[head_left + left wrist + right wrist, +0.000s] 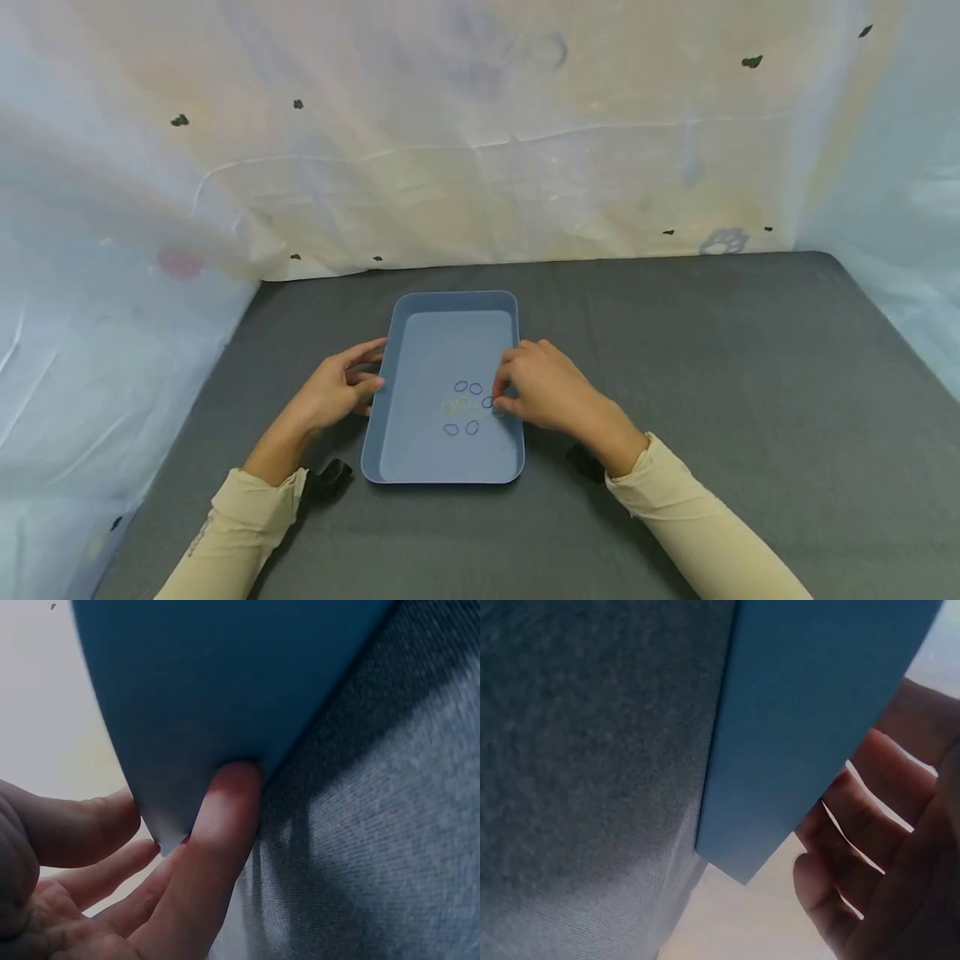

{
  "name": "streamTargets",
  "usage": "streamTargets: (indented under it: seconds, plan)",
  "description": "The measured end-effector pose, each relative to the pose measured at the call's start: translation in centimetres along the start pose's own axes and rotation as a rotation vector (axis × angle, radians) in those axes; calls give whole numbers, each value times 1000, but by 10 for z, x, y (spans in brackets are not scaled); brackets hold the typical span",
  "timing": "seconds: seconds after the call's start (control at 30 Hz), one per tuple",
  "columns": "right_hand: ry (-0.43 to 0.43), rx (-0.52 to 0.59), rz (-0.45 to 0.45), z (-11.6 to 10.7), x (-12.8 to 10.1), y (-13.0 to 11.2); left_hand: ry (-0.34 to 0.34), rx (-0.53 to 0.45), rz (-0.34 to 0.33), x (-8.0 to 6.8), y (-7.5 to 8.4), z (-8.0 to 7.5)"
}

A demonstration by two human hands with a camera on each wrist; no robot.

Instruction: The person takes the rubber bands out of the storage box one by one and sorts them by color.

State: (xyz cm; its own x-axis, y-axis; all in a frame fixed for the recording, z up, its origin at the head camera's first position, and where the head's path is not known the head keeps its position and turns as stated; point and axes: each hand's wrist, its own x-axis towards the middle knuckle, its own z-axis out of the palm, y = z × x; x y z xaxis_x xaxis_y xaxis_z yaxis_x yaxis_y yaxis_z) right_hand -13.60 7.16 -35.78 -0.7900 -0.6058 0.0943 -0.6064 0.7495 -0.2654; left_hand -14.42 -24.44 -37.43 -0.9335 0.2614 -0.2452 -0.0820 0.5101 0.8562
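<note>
A blue-grey tray (450,342) lies on the table between my hands. Thin small loops like rubber bands are in its lower half: several dark blue loops (451,429) and some yellowish loops (450,408). Against the tray's left side, my left hand (333,387) rests with its fingers extended; in the left wrist view one finger (225,817) presses the outer wall. My right hand (547,387) reaches over the right rim, its thumb and forefinger pinching at a pale loop (499,412), beside a dark blue one. The right wrist view hides these fingertips behind the tray wall.
A dark grey cloth (712,400) covers the table around the tray. Pale patterned sheeting (480,167) hangs behind the far edge and down both sides. Dark straps show under the wrists, near the beige sleeves (247,517).
</note>
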Motion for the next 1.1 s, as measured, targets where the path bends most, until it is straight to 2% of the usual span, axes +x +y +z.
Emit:
streamTargets:
  seconds: [0.33,0.67,1.1]
  plan:
    - [-1,-48,-18,4,3,0,8,-14,-7,1,-2,-2]
    - [-8,-61,25,12,2,-3,-6,-35,14,0,1,0]
    - [12,-57,69,13,1,-6,0,-8,14,2,1,2]
